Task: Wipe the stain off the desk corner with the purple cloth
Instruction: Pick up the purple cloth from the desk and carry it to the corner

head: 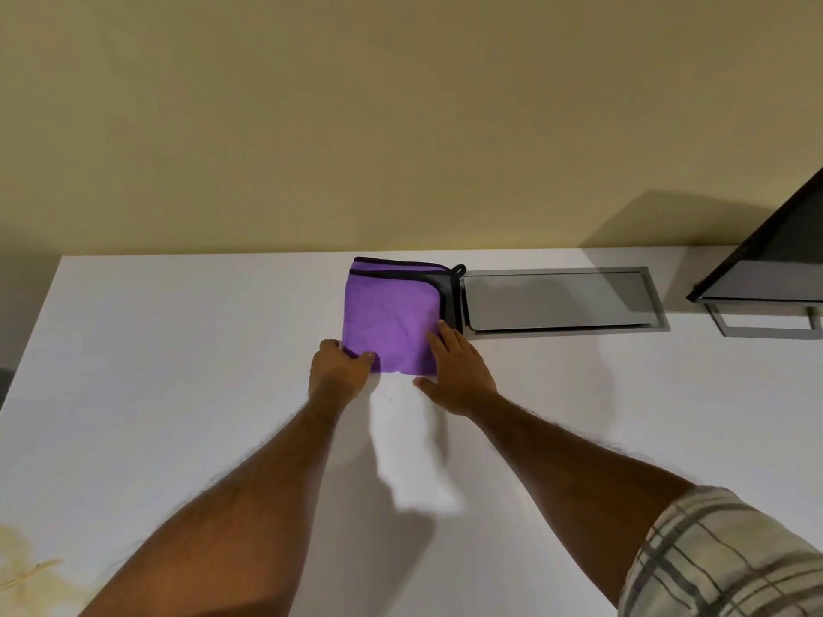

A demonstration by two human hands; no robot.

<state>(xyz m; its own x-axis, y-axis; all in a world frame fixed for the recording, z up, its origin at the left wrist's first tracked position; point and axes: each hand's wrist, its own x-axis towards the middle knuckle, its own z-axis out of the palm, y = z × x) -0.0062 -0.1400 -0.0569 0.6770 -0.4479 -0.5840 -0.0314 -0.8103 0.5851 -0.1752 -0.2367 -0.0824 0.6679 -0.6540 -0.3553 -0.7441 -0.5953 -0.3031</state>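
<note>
Your left hand point(340, 371) pinches the near-left corner of the folded purple cloth point(392, 318), which lies at the desk's point(178, 349) far edge. Your right hand point(458, 376) rests flat, fingers spread, on its near-right corner. The yellowish stain point(26, 567) is cut off at bottom left.

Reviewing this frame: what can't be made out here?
- Stain, head view: cut off by the left and bottom edges; full extent unknown.
- Monitor: cut by the right edge.
- Left hand fingertips: curled at the purple cloth corner; grip unclear.
- Right hand: fingertips on the cloth.
</note>
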